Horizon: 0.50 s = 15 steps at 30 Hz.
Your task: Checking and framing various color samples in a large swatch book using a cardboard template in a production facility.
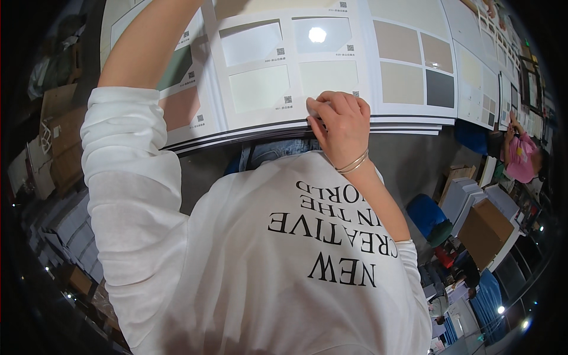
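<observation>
A large white sample board (258,121) with pale rectangular colour swatches lies in front of me, on a stack of similar dark-edged boards (408,126). My right hand (342,123), with thin bangles at the wrist, is at the board's near edge. Its fingers are bent, the thumb by the edge and the index finger over the top, pinching the edge. My left forearm (142,53) reaches across the left part of the boards, and the left hand is beyond the upper border. Green (177,68) and pink swatches (181,108) show beside that arm.
To the right lies another board with beige and dark grey swatches (439,89), with more boards farther along. A person in a pink top (522,158) is at the far right. Blue barrel-like object (427,216), cardboard box (486,232) and stacked cartons (74,236) stand around.
</observation>
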Available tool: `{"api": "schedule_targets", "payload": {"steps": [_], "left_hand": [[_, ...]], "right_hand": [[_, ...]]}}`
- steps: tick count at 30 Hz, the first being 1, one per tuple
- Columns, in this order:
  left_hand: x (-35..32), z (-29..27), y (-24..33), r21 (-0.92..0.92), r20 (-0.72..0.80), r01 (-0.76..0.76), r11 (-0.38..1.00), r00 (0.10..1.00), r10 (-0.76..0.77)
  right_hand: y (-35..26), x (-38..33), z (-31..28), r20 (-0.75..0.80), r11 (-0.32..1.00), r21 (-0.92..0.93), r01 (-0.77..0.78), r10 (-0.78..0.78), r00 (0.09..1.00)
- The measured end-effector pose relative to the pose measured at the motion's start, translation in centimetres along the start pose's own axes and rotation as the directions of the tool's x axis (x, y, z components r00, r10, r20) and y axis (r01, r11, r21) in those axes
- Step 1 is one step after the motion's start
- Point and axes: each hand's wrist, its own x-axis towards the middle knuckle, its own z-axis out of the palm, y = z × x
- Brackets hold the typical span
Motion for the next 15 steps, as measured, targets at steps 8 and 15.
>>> {"api": "schedule_targets", "payload": {"steps": [8,15], "left_hand": [[0.3,0.3,0.1,-0.015,-0.003,-0.010,1.000,1.000,0.010],[0.3,0.0,-0.2,-0.031,-0.018,-0.024,0.999,1.000,0.023]], "right_hand": [[-2.3,1.7,1.2,-0.002,0.985,0.060,0.161,-0.162,0.987],[-3.5,3.2,5.0,0.022,0.928,0.013,0.372,-0.372,0.928]]}}
